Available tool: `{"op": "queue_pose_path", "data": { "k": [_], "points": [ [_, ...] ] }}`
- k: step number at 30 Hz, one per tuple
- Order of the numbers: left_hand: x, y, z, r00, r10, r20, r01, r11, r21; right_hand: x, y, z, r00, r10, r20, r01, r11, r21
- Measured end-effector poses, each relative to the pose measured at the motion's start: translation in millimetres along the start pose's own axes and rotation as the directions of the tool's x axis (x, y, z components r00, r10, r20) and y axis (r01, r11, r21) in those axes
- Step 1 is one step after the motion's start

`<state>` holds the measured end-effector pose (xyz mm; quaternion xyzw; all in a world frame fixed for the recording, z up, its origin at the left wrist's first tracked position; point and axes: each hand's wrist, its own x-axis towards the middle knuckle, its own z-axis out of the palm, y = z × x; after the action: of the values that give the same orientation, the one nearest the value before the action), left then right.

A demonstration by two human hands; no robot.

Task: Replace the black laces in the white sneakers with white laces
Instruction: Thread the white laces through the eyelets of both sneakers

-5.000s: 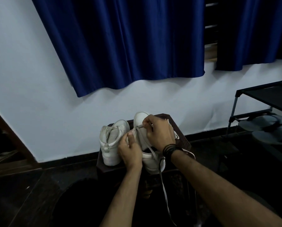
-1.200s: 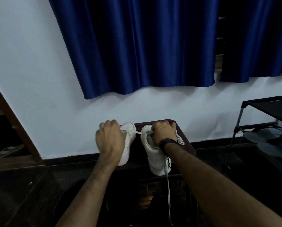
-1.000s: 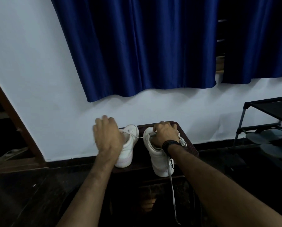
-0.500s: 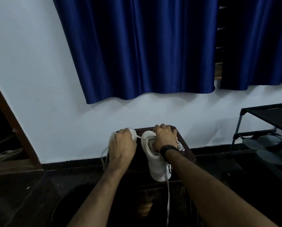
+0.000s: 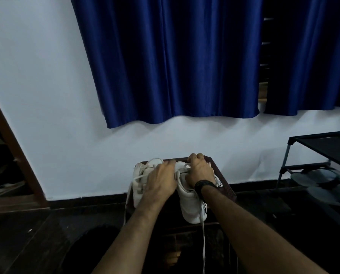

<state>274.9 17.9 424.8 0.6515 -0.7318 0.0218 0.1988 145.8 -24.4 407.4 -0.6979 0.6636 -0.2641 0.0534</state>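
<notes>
Head camera: a person leans over a small dark wooden stool [image 5: 223,176] set against a white wall [image 5: 46,95], where two white low-top sneakers stand side by side. The right hand [image 5: 199,171], a black braided band [image 5: 201,184] at its wrist, curls its fingers over the collar of the right-hand white sneaker [image 5: 191,204] and appears to pinch the white flat lace [image 5: 203,240] near the upper eyelets. One tail of that lace hangs off the front of the stool toward the dark floor [image 5: 26,244].

The left hand [image 5: 160,181] lies across the gap between the shoes, fingers extended and motion-blurred, covering part of the left-hand white sneaker [image 5: 140,175]; whether it grips anything cannot be told. Half a second ago that hand was a closed fist drawing the lace out to the left; now it has opened and swung back in toward the right shoe, and the two hands are nearly touching. By that sign, one pull-through looks finished and the next eyelet is being sought. Black laces are not clearly visible on either shoe.

Both sneakers run lengthwise from the wearer toward the wall, heels nearest the camera, toes pointing at the wall, soles flat on the stool.

A deep blue curtain [image 5: 175,56] hangs above; a black metal shoe rack [image 5: 319,147] holding grey sandals [image 5: 323,178] stands at right.
</notes>
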Motion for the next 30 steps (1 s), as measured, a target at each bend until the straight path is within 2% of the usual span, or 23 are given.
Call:
{"op": "queue_pose_path", "data": {
  "k": [2, 3, 6, 9, 12, 19, 22, 24, 27, 30],
  "points": [
    [1.8, 3.8, 9.9, 0.991, -0.066, 0.115, 0.067, 0.998, -0.003, -1.0, 1.0, -0.9, 1.0, 0.008, -0.005, -0.008, 1.0, 0.01],
    [2.7, 3.5, 12.9, 0.99, -0.08, 0.114, 0.081, 0.997, -0.009, -0.6, 1.7, -1.1, 1.0, 0.016, -0.01, -0.016, 1.0, 0.013],
    [-2.5, -0.6, 10.9, 0.996, -0.087, -0.03, 0.087, 0.996, -0.003, 1.5, 1.9, -0.7, 1.0, 0.025, -0.012, -0.024, 0.999, 0.021],
    [-10.8, -11.4, 3.0, 0.966, -0.139, -0.218, 0.16, 0.984, 0.082, 2.5, 1.2, 0.3, 0.999, 0.026, -0.018, -0.026, 0.999, 0.025],
    [-20.4, -21.5, -8.2, 0.938, -0.24, -0.249, 0.243, 0.97, -0.02, 2.0, 1.9, 1.0, 0.999, 0.042, -0.028, -0.042, 0.999, 0.021],
    [-31.7, -35.8, -38.8, 0.856, -0.346, -0.384, 0.332, 0.937, -0.105, 0.0, -0.3, 0.8, 0.997, 0.07, -0.026, -0.069, 0.997, 0.025],
    [-29.6, -44.9, -33.7, 0.818, -0.388, -0.424, 0.409, 0.911, -0.044, 0.6, -0.7, 0.7, 0.997, 0.074, -0.028, -0.074, 0.997, 0.02],
    [-25.9, -46.2, -23.3, 0.847, -0.295, -0.443, 0.347, 0.937, 0.041, 1.7, -0.7, 0.7, 0.997, 0.075, -0.035, -0.075, 0.997, 0.019],
    [-15.4, -30.0, -12.7, 0.888, -0.099, -0.449, 0.125, 0.992, 0.028, 3.0, -0.6, 3.0, 0.996, 0.077, -0.04, -0.076, 0.997, 0.03],
    [3.1, -2.2, -2.9, 0.966, -0.056, -0.253, 0.034, 0.995, -0.09, 4.2, -0.9, 5.1, 0.996, 0.073, -0.054, -0.072, 0.997, 0.035]
  ]
}}
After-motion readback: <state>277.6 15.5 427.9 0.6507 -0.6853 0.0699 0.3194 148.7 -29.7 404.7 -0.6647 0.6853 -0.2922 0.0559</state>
